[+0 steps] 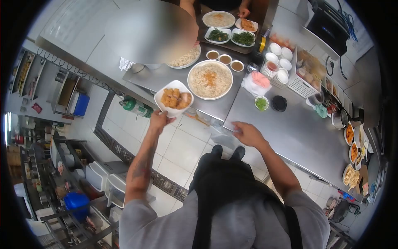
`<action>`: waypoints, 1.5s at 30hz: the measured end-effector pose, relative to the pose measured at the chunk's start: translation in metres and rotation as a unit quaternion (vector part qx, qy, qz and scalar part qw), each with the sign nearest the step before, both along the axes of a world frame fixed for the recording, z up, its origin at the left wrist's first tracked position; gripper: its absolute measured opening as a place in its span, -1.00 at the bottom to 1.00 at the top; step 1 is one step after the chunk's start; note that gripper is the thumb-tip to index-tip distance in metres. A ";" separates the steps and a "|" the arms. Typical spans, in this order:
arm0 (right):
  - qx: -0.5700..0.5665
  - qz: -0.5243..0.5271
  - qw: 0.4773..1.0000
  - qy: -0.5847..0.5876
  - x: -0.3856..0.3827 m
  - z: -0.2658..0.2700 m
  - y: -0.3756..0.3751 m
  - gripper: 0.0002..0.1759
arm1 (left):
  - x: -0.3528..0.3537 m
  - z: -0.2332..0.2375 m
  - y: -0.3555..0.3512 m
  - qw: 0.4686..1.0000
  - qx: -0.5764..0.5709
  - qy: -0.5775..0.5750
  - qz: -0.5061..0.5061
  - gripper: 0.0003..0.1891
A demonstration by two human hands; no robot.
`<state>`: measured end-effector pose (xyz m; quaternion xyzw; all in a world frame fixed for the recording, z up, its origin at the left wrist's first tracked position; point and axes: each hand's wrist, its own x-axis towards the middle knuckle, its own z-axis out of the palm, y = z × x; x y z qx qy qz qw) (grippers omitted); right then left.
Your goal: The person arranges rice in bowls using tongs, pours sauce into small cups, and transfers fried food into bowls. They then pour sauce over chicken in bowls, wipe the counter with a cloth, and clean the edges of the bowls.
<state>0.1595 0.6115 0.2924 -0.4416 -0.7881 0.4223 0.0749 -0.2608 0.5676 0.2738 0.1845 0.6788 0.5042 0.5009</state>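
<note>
My left hand (161, 121) grips the near rim of a white square bowl (179, 114) holding golden-brown fried pieces. The bowl is held just off the counter's near edge, beside a large round plate (190, 88) heaped with rice and an orange topping. My right hand (248, 133) hangs over the front edge of the steel counter (286, 135), fingers loosely apart and nothing visible in them. Beyond the rice plate, three small cups of brown sauce (225, 59) stand in a row. A second rice plate (182, 66) is partly hidden by a blurred grey area.
Across the counter, another person's hand (244, 11) is at a brown tray (230, 45) with rice, greens and fried food. To the right are stacked white cups (271, 66), a white basket (304, 85), a cup of chopped greens (261, 103) and a black round container (279, 103).
</note>
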 end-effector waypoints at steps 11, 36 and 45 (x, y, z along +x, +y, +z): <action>-0.097 -0.055 0.979 -0.170 0.064 -0.008 -0.069 -0.46 | -0.075 -0.062 0.100 0.995 -0.022 -0.092 -0.012 -0.63; -0.220 -0.218 0.711 0.631 0.308 0.120 -0.138 -0.41 | 0.493 0.066 0.087 0.762 0.379 0.227 -0.473 -0.57; 0.075 -0.708 0.698 0.077 0.636 0.016 -0.246 -0.62 | 0.807 0.001 -0.048 0.602 0.216 0.050 -0.767 -0.72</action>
